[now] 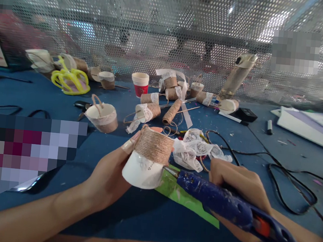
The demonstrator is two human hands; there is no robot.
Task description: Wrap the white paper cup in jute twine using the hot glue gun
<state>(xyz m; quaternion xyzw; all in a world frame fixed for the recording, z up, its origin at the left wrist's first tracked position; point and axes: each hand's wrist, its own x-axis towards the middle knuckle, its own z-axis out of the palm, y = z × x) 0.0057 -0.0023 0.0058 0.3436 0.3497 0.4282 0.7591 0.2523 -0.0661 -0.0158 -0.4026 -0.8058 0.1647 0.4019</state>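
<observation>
A paper cup [153, 147], half wrapped in brown twine and half bare white, is tilted in the grip of my left hand [113, 169]. My right hand [238, 185] is closed around a blue glue gun [217, 196], whose metal tip is at the cup's white side. A strip of white lace [194, 149] lies bunched beside the cup, to its right. Under the glue gun is a green sheet [198, 210]. My left fingertips are partly hidden behind the cup.
Behind stand a twine-trimmed cup with a handle [102, 117], a twine spool [172, 111], several small wrapped cups, red-and-white cups [140, 84] and a metal bottle [238, 76]. Black cables [291, 167] loop at right. A yellow looped object [70, 81] sits left. Perforated metal [165, 26] closes off the back.
</observation>
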